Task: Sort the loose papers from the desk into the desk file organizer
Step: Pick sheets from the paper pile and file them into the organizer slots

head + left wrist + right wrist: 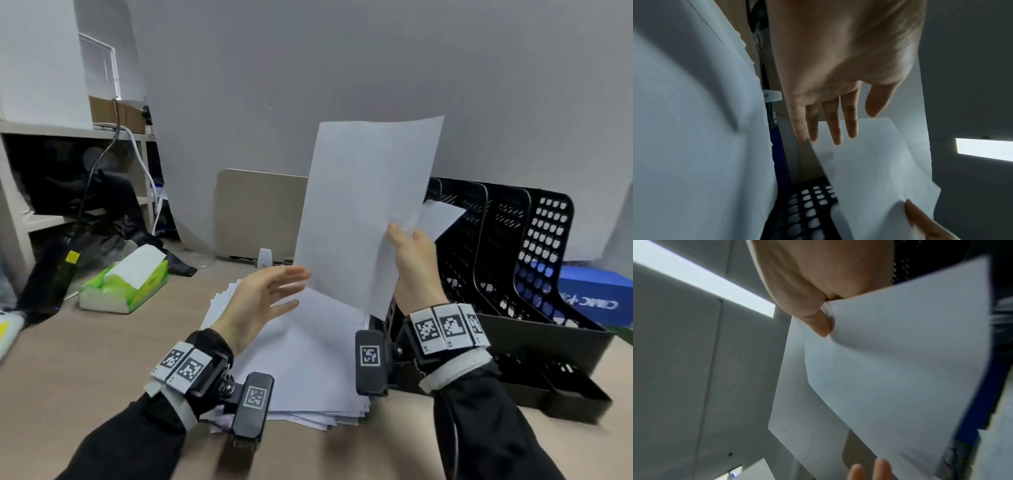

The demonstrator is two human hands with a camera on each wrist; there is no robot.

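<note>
My right hand (pixel 409 246) pinches a white sheet of paper (pixel 366 205) by its right edge and holds it upright above the desk, just left of the black file organizer (pixel 507 246). The right wrist view shows the thumb (pixel 818 321) pressed on that sheet (pixel 900 361). My left hand (pixel 270 294) hovers with fingers straight beside the sheet's lower left edge, above the stack of loose papers (pixel 308 359) on the desk. The left wrist view shows its fingers (pixel 830 126) spread just before the sheet (pixel 869 162), holding nothing.
A green tissue pack (pixel 126 284) lies at the left of the desk, with black bags and cables behind it by a shelf. A blue box (pixel 596 294) stands behind the organizer at the right. A beige panel (pixel 260 212) leans against the wall.
</note>
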